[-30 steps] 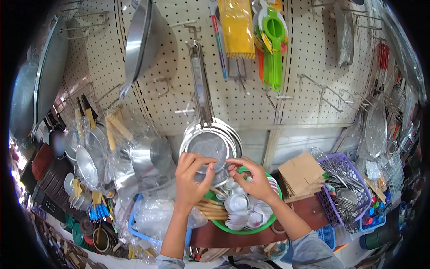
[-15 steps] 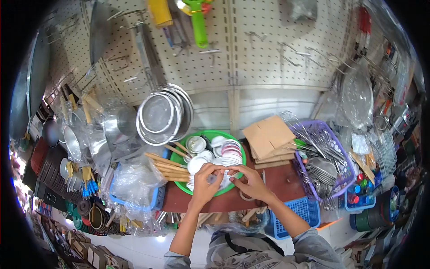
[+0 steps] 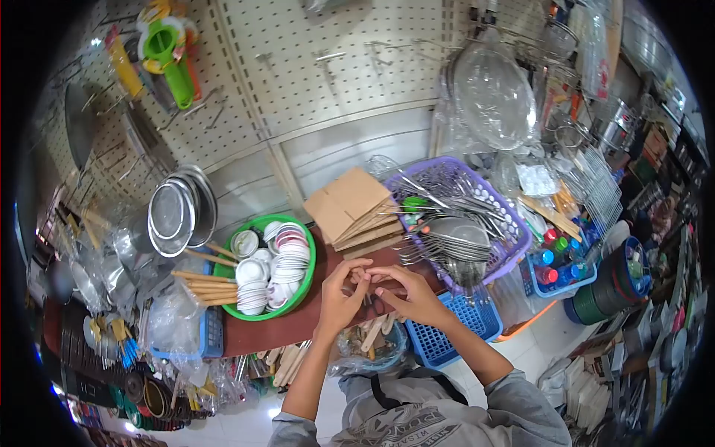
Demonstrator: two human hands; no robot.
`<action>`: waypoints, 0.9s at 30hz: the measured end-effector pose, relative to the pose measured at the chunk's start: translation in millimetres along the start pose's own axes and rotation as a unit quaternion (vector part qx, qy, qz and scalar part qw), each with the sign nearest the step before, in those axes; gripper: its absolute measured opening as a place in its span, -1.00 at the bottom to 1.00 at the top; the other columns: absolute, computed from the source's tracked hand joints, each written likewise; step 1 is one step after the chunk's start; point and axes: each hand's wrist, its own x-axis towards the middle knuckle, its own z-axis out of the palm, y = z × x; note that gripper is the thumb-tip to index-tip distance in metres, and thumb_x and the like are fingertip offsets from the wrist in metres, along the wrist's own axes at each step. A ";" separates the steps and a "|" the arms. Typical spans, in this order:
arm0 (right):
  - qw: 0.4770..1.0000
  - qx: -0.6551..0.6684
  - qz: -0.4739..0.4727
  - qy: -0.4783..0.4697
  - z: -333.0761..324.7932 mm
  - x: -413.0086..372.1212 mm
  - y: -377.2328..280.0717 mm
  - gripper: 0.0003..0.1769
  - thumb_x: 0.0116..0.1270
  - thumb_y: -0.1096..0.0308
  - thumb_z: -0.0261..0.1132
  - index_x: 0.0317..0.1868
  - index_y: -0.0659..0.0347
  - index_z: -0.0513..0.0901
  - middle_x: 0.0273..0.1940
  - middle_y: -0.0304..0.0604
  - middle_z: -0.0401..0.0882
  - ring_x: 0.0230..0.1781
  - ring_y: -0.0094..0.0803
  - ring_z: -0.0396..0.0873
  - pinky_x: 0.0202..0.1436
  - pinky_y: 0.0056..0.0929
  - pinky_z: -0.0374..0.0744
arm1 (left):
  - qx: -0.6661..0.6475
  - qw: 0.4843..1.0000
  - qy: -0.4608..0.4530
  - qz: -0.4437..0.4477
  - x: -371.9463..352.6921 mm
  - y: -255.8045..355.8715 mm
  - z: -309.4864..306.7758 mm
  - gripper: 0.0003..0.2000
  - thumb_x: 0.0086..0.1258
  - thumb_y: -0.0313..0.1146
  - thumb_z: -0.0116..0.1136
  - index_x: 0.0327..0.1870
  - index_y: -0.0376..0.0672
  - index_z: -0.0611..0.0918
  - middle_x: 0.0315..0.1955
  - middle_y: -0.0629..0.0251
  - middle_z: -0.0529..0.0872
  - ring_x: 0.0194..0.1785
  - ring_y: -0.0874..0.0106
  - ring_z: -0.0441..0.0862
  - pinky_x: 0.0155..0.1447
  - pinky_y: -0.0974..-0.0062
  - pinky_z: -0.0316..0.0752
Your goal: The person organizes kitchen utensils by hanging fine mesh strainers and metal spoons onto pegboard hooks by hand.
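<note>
My left hand (image 3: 344,296) and my right hand (image 3: 410,296) meet at the fingertips over the brown tabletop (image 3: 316,313). Both have curled, closed fingers; whatever they may pinch is too small to make out. Left of them stands a green basin (image 3: 310,279) filled with white small bowls (image 3: 289,264), some pink-rimmed, and apart from my hands. Just behind my fingers lies a stack of brown cardboard pieces (image 3: 350,208).
A purple basket (image 3: 514,253) of metal utensils stands at the right, above a blue basket (image 3: 465,320). Wooden handles (image 3: 208,287) lie beside the basin's left side. Round strainers (image 3: 175,216) hang at the left; wrapped strainers (image 3: 491,93) hang at the upper right.
The view has turned right, so basin, cardboard and baskets appear further left. My hands, still together at the fingertips, are now right of the basin instead of over its front edge.
</note>
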 end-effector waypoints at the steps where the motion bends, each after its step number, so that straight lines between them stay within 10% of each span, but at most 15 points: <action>1: 1.000 -0.007 0.005 0.006 -9.6 -6.3 -6.5 -0.55 0.54 0.45 0.33 0.40 0.18 0.59 0.29 -0.12 0.62 0.24 -0.36 0.67 0.23 -0.28 0.76 | 0.010 1.000 -0.003 0.012 2.8 2.2 8.8 -0.74 0.46 -0.55 0.32 0.13 -0.23 0.74 -0.29 0.35 0.67 -0.23 0.58 0.57 -0.08 0.58 0.50; 13: 0.986 0.130 0.027 0.099 -84.7 -45.9 -5.7 -0.71 0.62 0.40 0.27 0.25 0.26 0.69 0.13 -0.11 0.63 0.10 -0.40 0.71 -0.06 -0.45 0.89 | 0.058 0.989 -0.047 0.131 44.6 25.1 94.9 -0.89 0.41 -0.47 0.33 -0.12 -0.21 0.80 -0.21 0.18 0.74 -0.05 0.21 0.70 0.09 0.29 0.57; 20: 0.986 -0.003 0.016 0.166 -127.4 -37.9 44.6 -0.65 0.47 0.43 0.38 0.24 0.17 0.71 0.14 -0.11 0.63 -0.13 -0.54 0.65 -0.41 -0.59 0.55 | 0.162 0.965 -0.118 0.168 82.3 31.3 124.5 -0.67 0.35 -0.41 0.36 0.14 -0.17 0.72 0.23 0.08 0.62 0.29 0.04 0.54 0.38 0.11 0.46; 27: 0.938 -0.181 -0.026 0.296 -142.3 -4.2 89.5 -0.30 0.37 0.48 0.41 0.51 0.05 0.49 0.53 -0.03 0.35 -0.11 -0.38 0.66 -0.15 -0.37 0.68 | 0.317 0.933 -0.100 0.139 108.9 -1.4 150.9 -0.37 0.37 -0.34 0.38 0.47 -0.17 0.48 0.44 -0.08 0.42 0.42 -0.10 0.41 0.47 0.01 0.39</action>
